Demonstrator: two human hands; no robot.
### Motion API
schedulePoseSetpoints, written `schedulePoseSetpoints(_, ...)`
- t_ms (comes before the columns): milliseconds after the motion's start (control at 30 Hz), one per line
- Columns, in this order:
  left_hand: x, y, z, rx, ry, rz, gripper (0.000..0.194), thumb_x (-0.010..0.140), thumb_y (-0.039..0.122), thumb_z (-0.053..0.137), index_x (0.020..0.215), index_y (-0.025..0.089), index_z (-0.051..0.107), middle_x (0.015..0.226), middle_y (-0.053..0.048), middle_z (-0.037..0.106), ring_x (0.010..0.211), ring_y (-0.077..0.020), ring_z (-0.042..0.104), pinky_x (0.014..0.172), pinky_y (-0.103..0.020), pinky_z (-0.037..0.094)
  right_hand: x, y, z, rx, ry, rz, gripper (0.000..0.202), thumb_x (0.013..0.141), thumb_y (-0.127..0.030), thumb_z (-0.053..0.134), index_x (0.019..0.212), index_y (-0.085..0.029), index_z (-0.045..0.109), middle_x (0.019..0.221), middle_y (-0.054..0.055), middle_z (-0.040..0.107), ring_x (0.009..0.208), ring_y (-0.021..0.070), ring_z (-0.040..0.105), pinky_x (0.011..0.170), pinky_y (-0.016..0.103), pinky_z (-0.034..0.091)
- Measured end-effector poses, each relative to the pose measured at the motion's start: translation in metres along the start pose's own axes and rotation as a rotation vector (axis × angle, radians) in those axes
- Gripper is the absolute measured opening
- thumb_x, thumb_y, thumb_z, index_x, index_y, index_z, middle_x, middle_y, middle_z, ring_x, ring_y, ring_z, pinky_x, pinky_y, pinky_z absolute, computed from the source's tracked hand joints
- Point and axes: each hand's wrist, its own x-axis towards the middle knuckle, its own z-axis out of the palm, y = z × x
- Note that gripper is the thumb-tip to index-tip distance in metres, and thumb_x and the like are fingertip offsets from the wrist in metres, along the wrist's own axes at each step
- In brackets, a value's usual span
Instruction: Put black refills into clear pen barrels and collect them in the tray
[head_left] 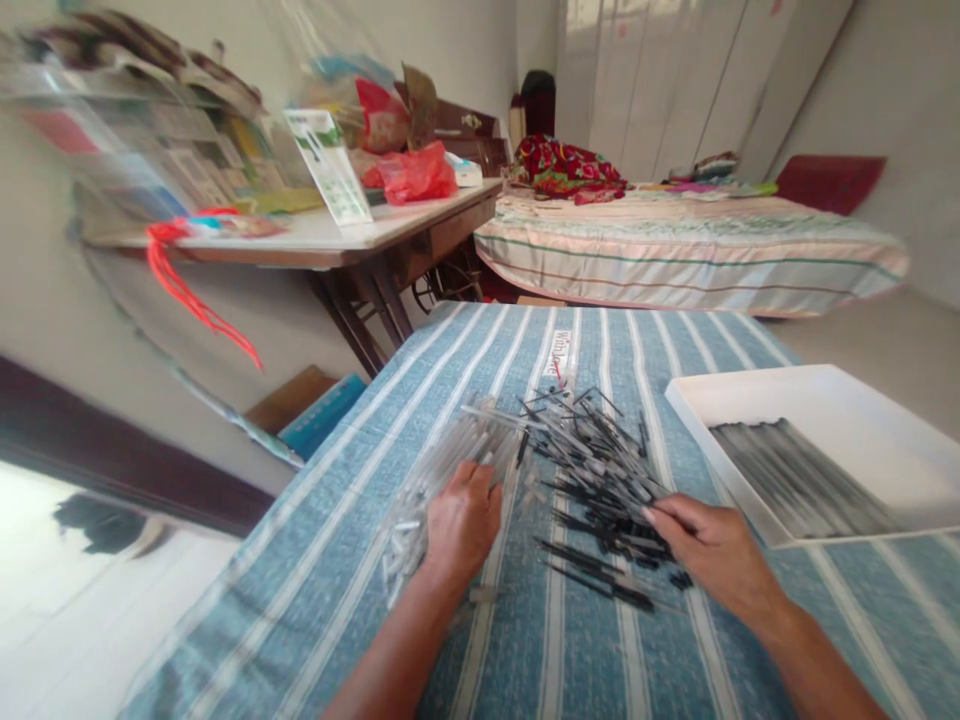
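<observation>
My left hand rests on a pile of clear plastic pen barrels, its fingers curled down; whatever lies inside them is hidden. Small whitish pieces lie just left of that wrist. To the right, thumb and forefinger of my right hand pinch at the near right edge of a heap of dark pen refills, apparently on the end of one; blur hides the detail. Several black pen parts lie separately in front of the heap.
A white open box at the right holds a row of dark-filled pens. Blue striped cloth covers the table. At the left stands a cluttered desk with red cords hanging off it. Behind is a bed.
</observation>
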Motion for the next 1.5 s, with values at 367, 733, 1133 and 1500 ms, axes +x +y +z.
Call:
schedulePoseSetpoints(367, 0.012, 0.014, 0.001, 0.184, -0.17, -0.036, 0.02, 0.084, 0.023, 0.043, 0.088, 0.014, 0.06, 0.096, -0.012, 0.064, 0.085, -0.0244, 0.064, 0.068, -0.03, 0.043, -0.001, 0.0, 0.004, -0.054, -0.077, -0.015, 0.033, 0.086, -0.038, 0.045, 0.066, -0.018, 0.062, 0.052, -0.002, 0.052, 0.049, 0.0121, 0.051, 0.051, 0.023, 0.038)
schedulePoseSetpoints(733, 0.008, 0.006, 0.0, -0.116, -0.04, -0.063, 0.011, 0.077, 0.024, 0.048, 0.074, 0.017, 0.057, 0.073, -0.004, 0.064, 0.069, -0.0185, 0.061, 0.06, -0.026, 0.039, -0.003, 0.0, 0.006, -0.271, -0.192, -0.085, 0.024, 0.088, -0.033, 0.047, 0.08, -0.021, 0.067, 0.06, 0.0, 0.065, 0.054, 0.0143, 0.061, 0.055, 0.023, 0.04)
schedulePoseSetpoints(1133, -0.004, 0.018, -0.001, -1.255, -0.174, -0.165, 0.019, 0.065, 0.021, 0.063, 0.08, 0.015, 0.054, 0.066, 0.002, 0.061, 0.043, -0.0064, 0.047, 0.041, -0.018, 0.038, -0.005, -0.027, 0.021, -0.495, -0.171, -0.336, 0.023, 0.088, -0.023, 0.045, 0.089, -0.021, 0.067, 0.064, 0.001, 0.069, 0.058, 0.0153, 0.064, 0.054, 0.024, 0.035)
schedulePoseSetpoints(1500, -0.01, 0.023, -0.015, -1.307, -0.325, -0.205, 0.046, 0.078, 0.04, 0.057, 0.113, 0.011, 0.054, 0.055, 0.003, 0.062, 0.03, -0.0037, 0.038, 0.036, -0.017, 0.022, 0.019, -0.041, 0.023, -0.761, -0.276, -0.025, 0.023, 0.089, -0.024, 0.042, 0.084, -0.021, 0.065, 0.068, 0.008, 0.071, 0.063, 0.0239, 0.068, 0.05, 0.028, 0.038)
